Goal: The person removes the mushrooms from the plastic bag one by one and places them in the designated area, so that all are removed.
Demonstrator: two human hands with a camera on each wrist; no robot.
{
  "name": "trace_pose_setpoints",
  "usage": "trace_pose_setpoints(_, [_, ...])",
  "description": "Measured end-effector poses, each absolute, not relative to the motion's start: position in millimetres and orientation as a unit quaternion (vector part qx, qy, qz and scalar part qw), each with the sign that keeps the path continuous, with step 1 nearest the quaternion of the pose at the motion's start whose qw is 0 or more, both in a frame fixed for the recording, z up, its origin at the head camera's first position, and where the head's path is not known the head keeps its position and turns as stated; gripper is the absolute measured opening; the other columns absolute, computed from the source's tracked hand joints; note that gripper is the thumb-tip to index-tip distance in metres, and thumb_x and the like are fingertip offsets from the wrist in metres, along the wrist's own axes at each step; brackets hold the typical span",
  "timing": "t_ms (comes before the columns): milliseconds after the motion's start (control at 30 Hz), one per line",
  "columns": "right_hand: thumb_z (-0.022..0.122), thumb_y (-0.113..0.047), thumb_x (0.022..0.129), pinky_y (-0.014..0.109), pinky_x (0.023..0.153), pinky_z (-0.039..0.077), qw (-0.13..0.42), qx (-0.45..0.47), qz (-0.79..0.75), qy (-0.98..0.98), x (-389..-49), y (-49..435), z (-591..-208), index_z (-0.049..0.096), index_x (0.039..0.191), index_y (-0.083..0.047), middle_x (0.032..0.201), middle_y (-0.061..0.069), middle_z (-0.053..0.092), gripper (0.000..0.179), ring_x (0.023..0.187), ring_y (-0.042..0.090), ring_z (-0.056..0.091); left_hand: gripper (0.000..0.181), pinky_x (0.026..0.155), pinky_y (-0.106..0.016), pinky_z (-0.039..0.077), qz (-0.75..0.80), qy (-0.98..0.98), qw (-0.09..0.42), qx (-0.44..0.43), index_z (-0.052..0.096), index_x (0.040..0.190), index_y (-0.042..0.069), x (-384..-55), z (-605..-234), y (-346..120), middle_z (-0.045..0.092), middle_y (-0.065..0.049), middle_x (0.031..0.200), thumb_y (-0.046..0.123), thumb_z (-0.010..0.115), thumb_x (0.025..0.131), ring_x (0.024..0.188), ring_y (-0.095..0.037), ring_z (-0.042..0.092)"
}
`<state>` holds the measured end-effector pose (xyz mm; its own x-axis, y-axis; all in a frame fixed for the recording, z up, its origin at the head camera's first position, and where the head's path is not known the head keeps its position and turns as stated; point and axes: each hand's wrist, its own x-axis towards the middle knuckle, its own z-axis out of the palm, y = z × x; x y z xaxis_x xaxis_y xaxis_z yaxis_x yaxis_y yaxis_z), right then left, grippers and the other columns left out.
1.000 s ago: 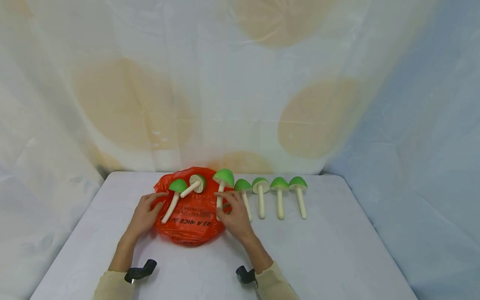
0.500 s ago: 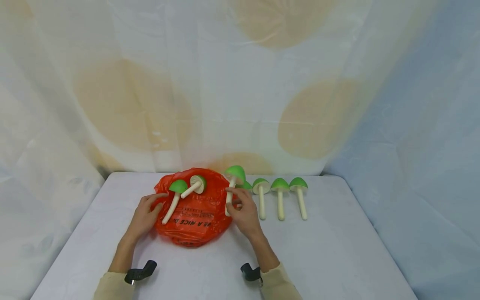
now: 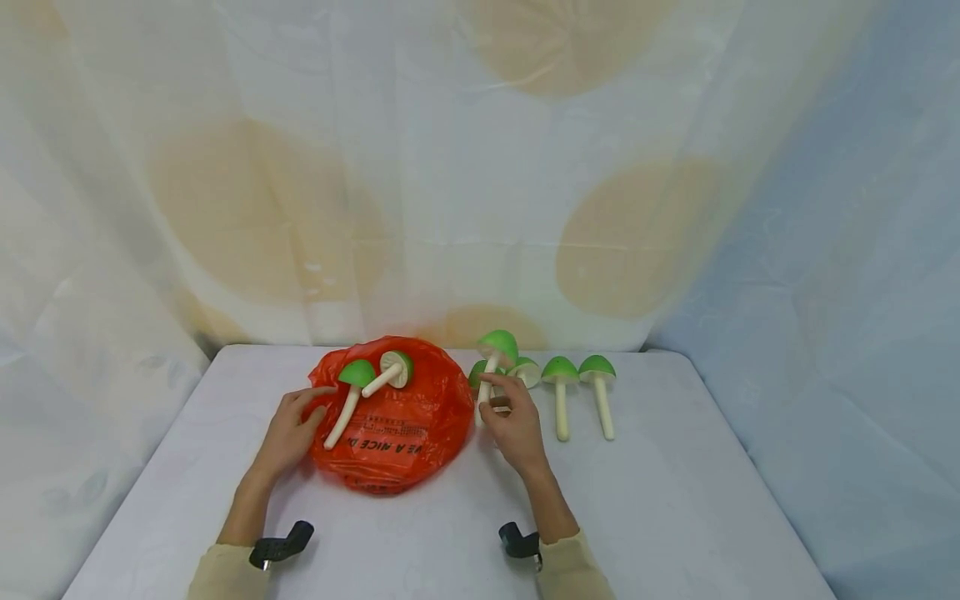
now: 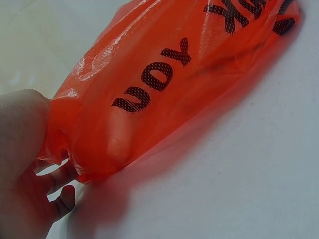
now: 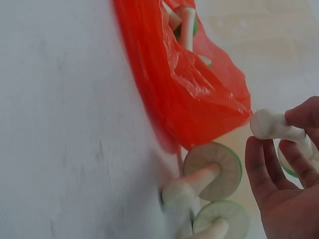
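A red plastic bag (image 3: 431,408) with black print stands mouth-up on the table. Two toy mushrooms with green caps lie in it, one on the left (image 3: 350,404) and one tilted near the back (image 3: 393,372). My left hand (image 3: 288,429) holds the bag's left rim, and some fingers show through the red plastic (image 4: 149,99) in the left wrist view. To the right of the bag, my right hand (image 3: 519,427) pinches the stem of another green-capped toy mushroom (image 3: 498,345), its cap pointing away. In the right wrist view this mushroom's pale stem (image 5: 271,124) sits between thumb and fingers.
Several like mushrooms lie in a row right of the bag, such as one at the row's end (image 3: 602,400) and one beside it (image 3: 560,400). The held mushroom and right hand partly cover the nearer two. Plastic sheeting (image 3: 480,167) hangs behind the white table (image 3: 675,500).
My right hand has moved right with the mushroom, from over the bag's right side to over the row's left end. My left hand and the bag stay almost the same.
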<state>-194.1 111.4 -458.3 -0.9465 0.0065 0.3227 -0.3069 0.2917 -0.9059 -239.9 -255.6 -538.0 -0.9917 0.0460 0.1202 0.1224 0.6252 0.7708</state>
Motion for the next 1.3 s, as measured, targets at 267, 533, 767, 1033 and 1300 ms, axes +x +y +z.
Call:
trace_pose_setpoints(267, [0.063, 0.009, 0.090, 0.036, 0.080, 0.057, 0.142, 0.079, 0.590, -0.791, -195.4, 129.1, -460.6, 0.066, 0.128, -0.012, 0.130, 0.016, 0.060, 0.044, 0.097, 0.038, 0.065, 0.036, 0.107, -0.071, 0.032, -0.432, -0.900, 0.036, -0.045, 0.057, 0.139, 0.012, -237.4, -538.5, -252.8, 0.040, -0.026, 0.143, 0.017, 0.046, 0.106, 0.134, -0.046, 0.037])
trace_pose_setpoints(533, [0.061, 0.009, 0.090, 0.034, 0.080, 0.055, 0.155, 0.066, 0.596, -0.785, -199.7, 138.3, -458.6, 0.066, 0.129, -0.009, 0.133, 0.013, 0.060, 0.044, 0.098, 0.037, 0.063, 0.035, 0.108, -0.072, 0.030, -0.423, -0.904, 0.044, -0.048, 0.058, 0.138, 0.011, -238.0, -533.6, -254.7, 0.040, -0.026, 0.143, 0.015, 0.046, 0.106, 0.135, -0.046, 0.037])
trace_pose_setpoints(767, [0.060, 0.008, 0.091, 0.034, 0.080, 0.054, 0.163, 0.051, 0.592, -0.787, -203.1, 147.4, -456.3, 0.066, 0.129, -0.007, 0.134, 0.013, 0.060, 0.041, 0.098, 0.033, 0.063, 0.034, 0.108, -0.071, 0.030, -0.425, -0.903, 0.046, -0.051, 0.058, 0.138, 0.012, -238.5, -531.0, -254.2, 0.041, -0.026, 0.142, 0.016, 0.047, 0.106, 0.134, -0.045, 0.037])
trace_pose_setpoints(1033, [0.060, 0.006, 0.092, 0.034, 0.083, 0.054, 0.159, 0.045, 0.590, -0.790, -206.1, 156.6, -459.4, 0.064, 0.131, -0.008, 0.132, 0.012, 0.060, 0.042, 0.102, 0.035, 0.063, 0.035, 0.108, -0.071, 0.031, -0.427, -0.902, 0.044, -0.044, 0.057, 0.139, 0.011, -236.4, -530.0, -254.8, 0.040, -0.026, 0.142, 0.017, 0.046, 0.106, 0.134, -0.046, 0.037])
trace_pose_setpoints(1300, [0.060, 0.000, 0.095, 0.039, 0.086, 0.053, 0.149, 0.018, 0.605, -0.782, -226.3, 174.8, -492.5, 0.064, 0.134, -0.021, 0.136, 0.005, 0.057, 0.045, 0.108, 0.033, 0.061, 0.035, 0.108, -0.071, 0.031, -0.429, -0.901, 0.044, -0.049, 0.057, 0.139, 0.013, -239.5, -532.9, -253.5, 0.041, -0.025, 0.142, 0.017, 0.046, 0.106, 0.134, -0.045, 0.038])
